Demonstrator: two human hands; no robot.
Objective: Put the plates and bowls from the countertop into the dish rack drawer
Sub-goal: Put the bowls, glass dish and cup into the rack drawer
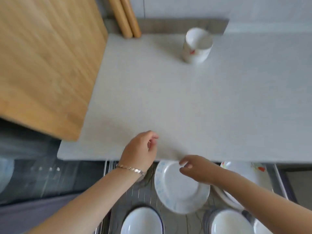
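A smooth white tabletop [185,98] fills the middle of the frame. A stack of round white bowls [196,45] with a red mark stands at the upper right. A big wooden board [47,61] leans at the upper left. Low in the frame, the wire dish rack drawer [143,196] holds a round plate [179,188] with a pale blue rim. The right hand [200,169] hovers over it, fingers loosely spread, holding nothing. The left hand [140,152], fingers softly curled and empty, rests at the tabletop edge
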